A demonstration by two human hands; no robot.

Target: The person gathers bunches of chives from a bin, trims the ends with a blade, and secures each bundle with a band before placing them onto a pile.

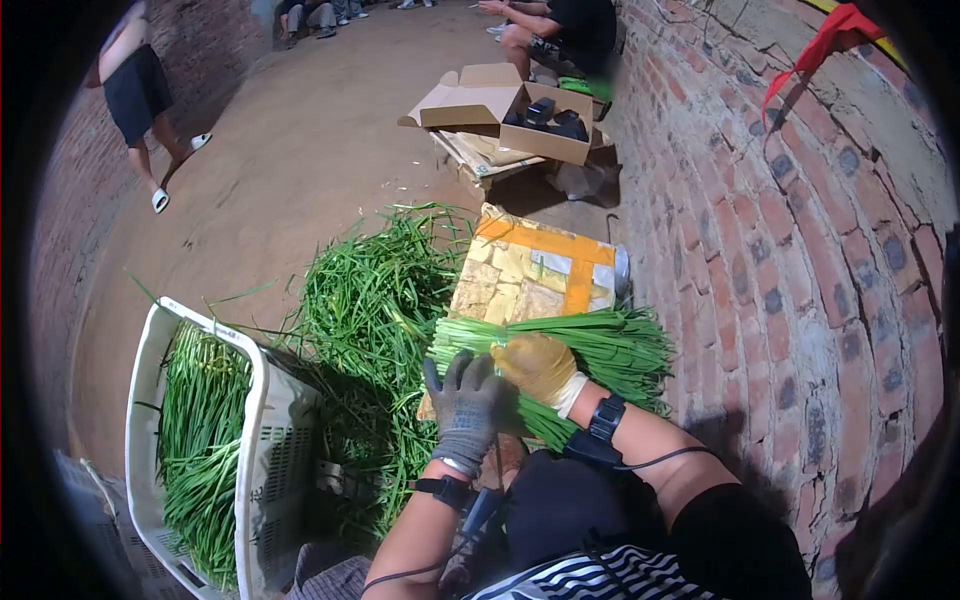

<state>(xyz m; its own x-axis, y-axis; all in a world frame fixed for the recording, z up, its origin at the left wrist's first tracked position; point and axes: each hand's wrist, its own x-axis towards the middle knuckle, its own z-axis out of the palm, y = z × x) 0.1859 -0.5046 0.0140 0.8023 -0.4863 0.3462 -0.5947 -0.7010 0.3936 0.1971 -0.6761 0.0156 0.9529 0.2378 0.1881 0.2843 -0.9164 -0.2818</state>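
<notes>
A bunch of green chives with pale stem ends lies across a taped box in front of me. My right hand, in a yellowish glove, is closed around the middle of the bunch. In a grey glove, my left hand rests against the pale stem ends with its fingers apart; its thumb is hard to make out. The box has a worn yellowish top with orange tape. Left of it spreads a heap of loose green leaves.
A white plastic crate filled with chives stands at the left. Ahead, an open cardboard box holds dark items. A brick wall runs along the right. One person stands at far left; another sits near the wall.
</notes>
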